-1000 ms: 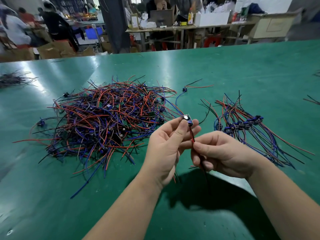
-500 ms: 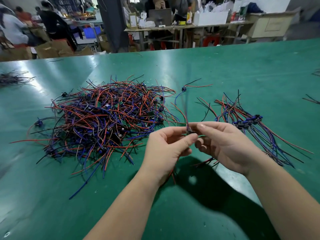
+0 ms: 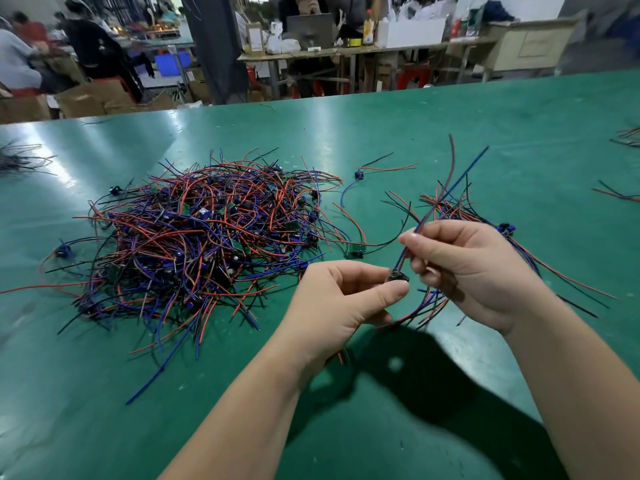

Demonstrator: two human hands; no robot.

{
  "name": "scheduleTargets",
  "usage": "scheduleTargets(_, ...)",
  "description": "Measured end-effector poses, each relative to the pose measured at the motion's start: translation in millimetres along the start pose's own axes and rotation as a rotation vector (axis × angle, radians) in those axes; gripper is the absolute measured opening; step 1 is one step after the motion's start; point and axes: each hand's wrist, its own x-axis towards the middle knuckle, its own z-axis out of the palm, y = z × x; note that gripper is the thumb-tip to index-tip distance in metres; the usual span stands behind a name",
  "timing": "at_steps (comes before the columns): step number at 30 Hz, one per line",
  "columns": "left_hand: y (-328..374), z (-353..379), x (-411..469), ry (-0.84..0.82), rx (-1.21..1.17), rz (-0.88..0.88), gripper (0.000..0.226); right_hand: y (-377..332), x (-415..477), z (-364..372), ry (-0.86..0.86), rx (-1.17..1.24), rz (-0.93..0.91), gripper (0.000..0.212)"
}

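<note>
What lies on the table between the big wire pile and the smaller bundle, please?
Head view: two stray wired pieces lie there, a far piece and a near piece.

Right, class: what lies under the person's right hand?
Loose red, blue and black wire ends hang below the right hand, above the green table top. The hand covers part of the wire bundle behind it.

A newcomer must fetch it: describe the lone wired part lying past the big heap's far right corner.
Start at the big tangled heap of red, blue and black wires on the green table. Just past its far right edge lies a small blue part. Unlike its neighbours it lies alone, red and black wires pointing right.
</note>
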Motion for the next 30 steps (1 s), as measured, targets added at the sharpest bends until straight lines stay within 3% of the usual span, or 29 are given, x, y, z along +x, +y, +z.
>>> scheduleTargets(3,-1.9,0.5,-1.2,-0.046,0.012,-0.031,0.007,-7.6,4.0,-8.2,0.128,0.085,-0.032,0.018)
scheduleTargets(8,-5.5,4.7,-4.6,-0.19,0.075,-0.152,0.016,-17.4,10.3,-31.0,0.351,0.229,-0.058,0.007)
scheduleTargets(13,-3.3,4.4,-8.6,-0.355,0.162,-0.152,0.025,-10.7,13.6,-28.2,0.406,0.206,-0.061,0.004)
scheduleTargets(21,6.7,1.1,-9.4,-0.315,0.147,-0.224,0.017,-7.9,17.8,-25.4,0.453,0.243,0.093,0.024)
scheduleTargets(26,13.3,-7.2,-6.9,-0.291,-0.201,-0.153,0.022,-7.1,19.2,-32.2,0.371,0.365,0.181,0.031)
scheduleTargets(28,16.2,-8.2,-5.4,-0.236,-0.461,-0.093,0.033,-3.6,18.1,-29.0,0.313,0.245,0.2,0.021)
scheduleTargets(30,17.9,-8.4,-3.0,-0.119,-0.647,-0.029,0.024,1.1,14.5,-21.9,0.164,0.112,0.204,0.004)
